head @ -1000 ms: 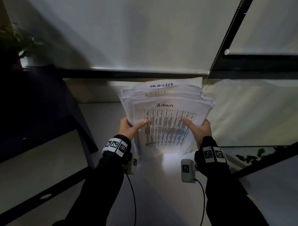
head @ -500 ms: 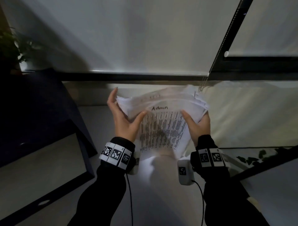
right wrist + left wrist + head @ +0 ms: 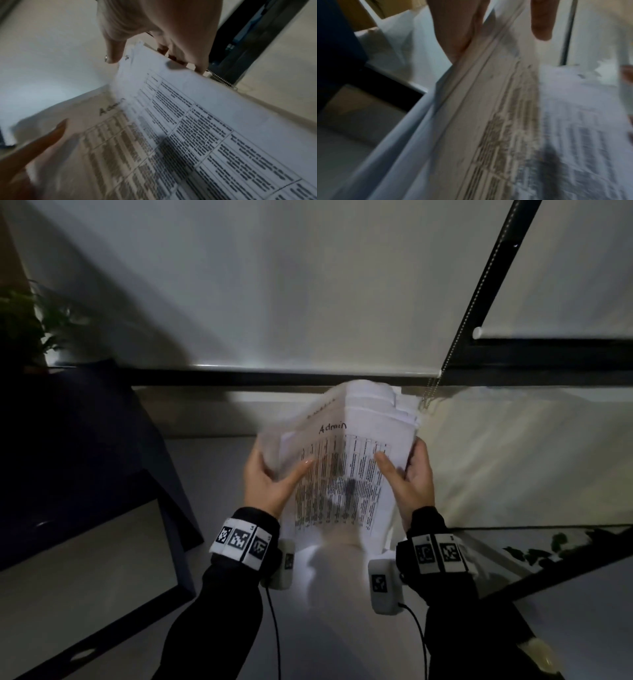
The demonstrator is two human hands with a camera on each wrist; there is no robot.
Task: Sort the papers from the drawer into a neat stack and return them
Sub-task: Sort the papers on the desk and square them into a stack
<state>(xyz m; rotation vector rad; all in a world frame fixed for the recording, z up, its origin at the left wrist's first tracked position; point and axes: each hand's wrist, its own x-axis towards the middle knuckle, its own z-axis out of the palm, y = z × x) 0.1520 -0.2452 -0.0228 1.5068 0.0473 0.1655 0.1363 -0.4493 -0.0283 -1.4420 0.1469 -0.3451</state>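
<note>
A bundle of white papers (image 3: 346, 474) is held up over the pale desk, bowed along its middle so its far end arches toward the window. The top sheet reads "Admin" above a printed table. My left hand (image 3: 270, 484) grips the left edge, thumb on the front and fingers behind. My right hand (image 3: 407, 477) grips the right edge the same way. In the left wrist view the papers (image 3: 505, 135) show edge-on and blurred under the left hand (image 3: 458, 31). The right wrist view shows the printed sheet (image 3: 197, 135) with the right hand (image 3: 154, 27) around its edge. No drawer is in view.
A dark monitor (image 3: 78, 460) stands at the left, with a pale panel below it. Roller blinds (image 3: 291, 282) cover the window behind, and a bead chain (image 3: 431, 395) hangs just right of the papers. A plant (image 3: 24, 323) sits far left.
The fanned, spread papers have been drawn together and bent lengthwise between both hands. My left hand dropped from reaching up the left edge to gripping the side. The bundle shifted slightly right.
</note>
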